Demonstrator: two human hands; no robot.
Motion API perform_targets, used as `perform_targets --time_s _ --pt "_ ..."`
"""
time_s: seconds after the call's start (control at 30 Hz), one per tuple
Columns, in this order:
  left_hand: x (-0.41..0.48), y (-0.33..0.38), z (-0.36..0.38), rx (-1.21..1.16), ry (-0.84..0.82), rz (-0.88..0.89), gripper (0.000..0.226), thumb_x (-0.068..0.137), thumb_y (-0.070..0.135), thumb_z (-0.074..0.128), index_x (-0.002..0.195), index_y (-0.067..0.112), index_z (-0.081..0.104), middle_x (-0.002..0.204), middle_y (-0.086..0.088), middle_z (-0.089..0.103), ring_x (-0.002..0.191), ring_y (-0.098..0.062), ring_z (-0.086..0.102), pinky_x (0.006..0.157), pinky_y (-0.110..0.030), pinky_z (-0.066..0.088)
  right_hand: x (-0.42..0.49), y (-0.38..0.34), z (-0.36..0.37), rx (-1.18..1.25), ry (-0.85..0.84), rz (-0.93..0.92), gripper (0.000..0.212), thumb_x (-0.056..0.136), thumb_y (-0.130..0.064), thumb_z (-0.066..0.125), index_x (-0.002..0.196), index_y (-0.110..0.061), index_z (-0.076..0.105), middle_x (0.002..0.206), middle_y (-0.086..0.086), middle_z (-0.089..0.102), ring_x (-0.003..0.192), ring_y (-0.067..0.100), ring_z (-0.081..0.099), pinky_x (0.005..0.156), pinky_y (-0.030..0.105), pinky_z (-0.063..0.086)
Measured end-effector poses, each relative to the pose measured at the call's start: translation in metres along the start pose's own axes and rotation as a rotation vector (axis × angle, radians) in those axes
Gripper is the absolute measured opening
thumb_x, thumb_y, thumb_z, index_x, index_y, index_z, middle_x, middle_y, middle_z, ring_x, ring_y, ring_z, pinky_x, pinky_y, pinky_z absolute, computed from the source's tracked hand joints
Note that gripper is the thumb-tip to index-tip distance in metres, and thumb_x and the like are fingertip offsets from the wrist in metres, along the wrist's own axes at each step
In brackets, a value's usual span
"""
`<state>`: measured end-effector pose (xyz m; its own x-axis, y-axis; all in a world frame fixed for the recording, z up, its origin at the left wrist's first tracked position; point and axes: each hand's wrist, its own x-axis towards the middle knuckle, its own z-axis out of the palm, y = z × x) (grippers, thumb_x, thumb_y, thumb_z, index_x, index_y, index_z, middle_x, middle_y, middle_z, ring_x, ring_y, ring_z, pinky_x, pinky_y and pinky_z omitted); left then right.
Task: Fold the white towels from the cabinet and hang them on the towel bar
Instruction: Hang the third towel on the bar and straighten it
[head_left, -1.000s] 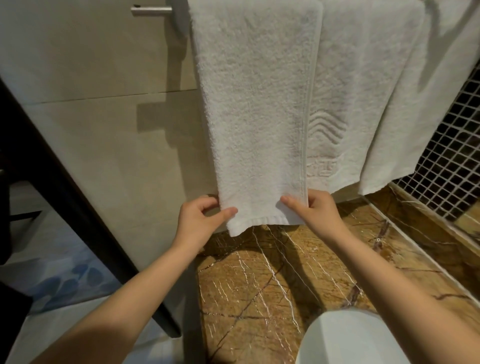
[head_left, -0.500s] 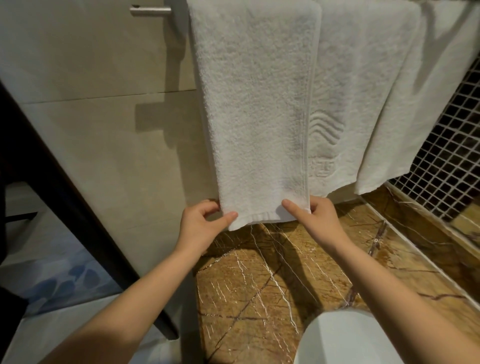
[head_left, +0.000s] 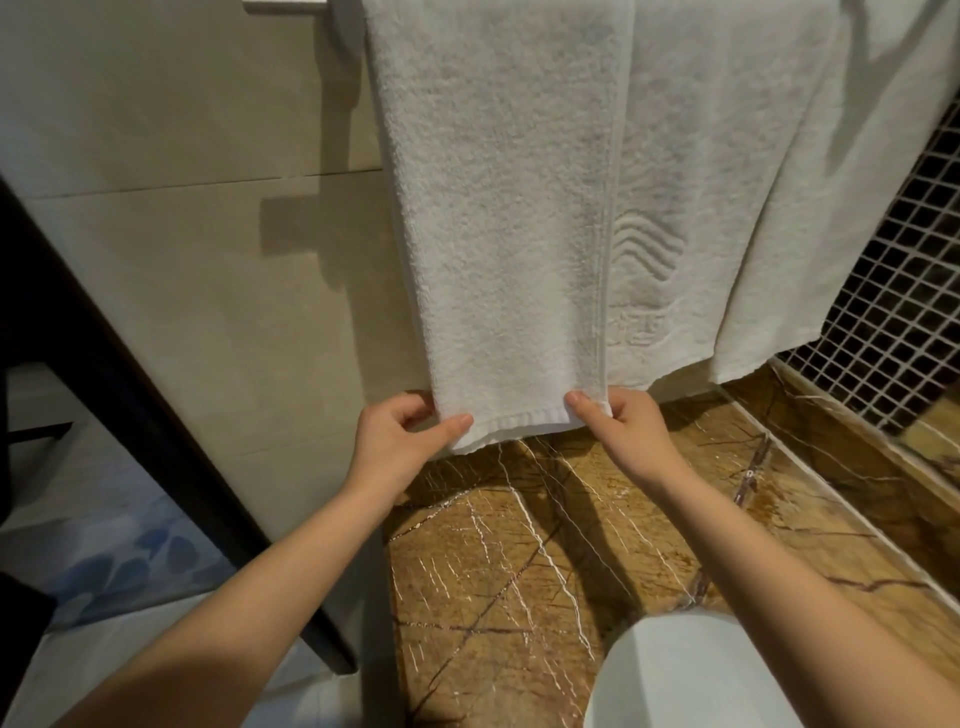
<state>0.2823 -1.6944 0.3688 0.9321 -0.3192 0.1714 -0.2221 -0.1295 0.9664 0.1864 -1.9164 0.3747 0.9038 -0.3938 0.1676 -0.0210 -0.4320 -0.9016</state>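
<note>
A folded white towel (head_left: 509, 223) hangs from the metal towel bar (head_left: 283, 6), whose left end shows at the top edge. My left hand (head_left: 400, 441) pinches the towel's lower left corner between thumb and fingers. My right hand (head_left: 623, 431) pinches the lower right corner the same way. A second white towel (head_left: 691, 182) with an embossed wave pattern hangs just right of it, partly behind it. A third white towel (head_left: 841, 197) hangs further right.
A beige tiled wall (head_left: 182, 208) stands behind the towels. A brown marble ledge (head_left: 545, 561) lies below, with a white rounded fixture (head_left: 691, 680) at the bottom. Dark mosaic tiles (head_left: 893, 312) fill the right side. A dark door frame (head_left: 130, 415) slants at left.
Both hands have kept their pinch on the towel's bottom corners and shifted slightly upward and left; the bottom hem now hangs straighter.
</note>
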Motion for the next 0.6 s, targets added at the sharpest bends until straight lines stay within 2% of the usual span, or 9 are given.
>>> perform_targets --time_s 0.1,0.2,0.27,0.3,0.37,0.43,0.5,0.6 --pt "0.001 0.001 0.002 -0.009 0.001 0.018 0.015 0.067 0.019 0.084 0.077 0.023 0.073 0.082 0.011 0.074 0.079 -0.009 0.07 0.068 -0.02 0.055 0.001 0.002 0.001 -0.076 0.006 -0.02 0.042 0.093 -0.032 0.058 0.055 -0.023 0.043 0.042 -0.013 0.043 0.037 0.001 0.035 0.044 0.013 0.027" --pt "0.0 0.002 0.002 0.001 -0.006 0.04 0.017 0.068 0.017 0.083 0.076 0.025 0.071 0.083 0.015 0.074 0.08 -0.006 0.07 0.07 -0.018 0.055 0.0 0.003 0.002 -0.154 0.012 -0.072 0.028 0.095 -0.029 0.056 0.067 -0.032 0.055 0.054 -0.019 0.059 0.047 -0.005 0.049 0.046 0.01 0.033" --pt "-0.001 0.003 0.002 0.015 -0.002 0.053 0.018 0.067 0.016 0.083 0.076 0.027 0.071 0.083 0.016 0.074 0.081 -0.006 0.07 0.072 -0.019 0.056 0.003 0.003 0.002 -0.233 0.019 -0.111 0.021 0.095 -0.03 0.054 0.076 -0.029 0.061 0.073 -0.013 0.063 0.064 -0.001 0.055 0.056 0.018 0.038" --pt "-0.001 0.003 0.002 0.016 0.0 0.062 0.02 0.067 0.016 0.084 0.077 0.028 0.072 0.084 0.015 0.074 0.082 -0.006 0.07 0.073 -0.019 0.055 0.004 0.004 0.003 -0.269 0.022 -0.127 0.018 0.095 -0.03 0.054 0.081 -0.025 0.065 0.083 -0.011 0.065 0.074 0.007 0.058 0.061 0.023 0.042" --pt "0.0 0.003 0.002 0.012 0.012 0.08 0.022 0.067 0.014 0.084 0.079 0.028 0.072 0.085 0.013 0.074 0.082 -0.006 0.07 0.073 -0.017 0.055 0.008 0.005 0.004 -0.361 0.012 -0.155 0.024 0.096 -0.03 0.052 0.097 -0.015 0.071 0.1 -0.004 0.066 0.091 0.017 0.059 0.075 0.032 0.05" --pt "0.0 0.002 0.003 -0.019 0.037 0.083 0.024 0.068 0.009 0.083 0.08 0.026 0.072 0.084 0.012 0.074 0.081 -0.006 0.07 0.071 -0.015 0.054 0.011 0.004 0.006 -0.438 -0.017 -0.167 0.029 0.096 -0.03 0.052 0.106 -0.011 0.071 0.111 0.001 0.066 0.102 0.02 0.057 0.085 0.039 0.05" --pt "0.002 0.001 0.003 -0.066 0.06 0.071 0.028 0.069 0.004 0.081 0.083 0.027 0.07 0.083 0.013 0.074 0.079 -0.004 0.07 0.067 -0.013 0.052 0.012 0.001 0.008 -0.406 -0.022 -0.156 0.025 0.093 -0.028 0.057 0.103 -0.011 0.073 0.114 0.001 0.064 0.105 0.02 0.056 0.089 0.04 0.048" --pt "0.005 0.0 0.002 -0.068 0.065 0.06 0.031 0.07 0.003 0.08 0.084 0.028 0.069 0.082 0.014 0.073 0.078 -0.003 0.069 0.066 -0.012 0.052 0.009 -0.005 0.009 -0.145 0.017 -0.076 0.013 0.084 -0.025 0.069 0.094 -0.018 0.074 0.114 -0.008 0.062 0.105 0.011 0.058 0.088 0.033 0.05"
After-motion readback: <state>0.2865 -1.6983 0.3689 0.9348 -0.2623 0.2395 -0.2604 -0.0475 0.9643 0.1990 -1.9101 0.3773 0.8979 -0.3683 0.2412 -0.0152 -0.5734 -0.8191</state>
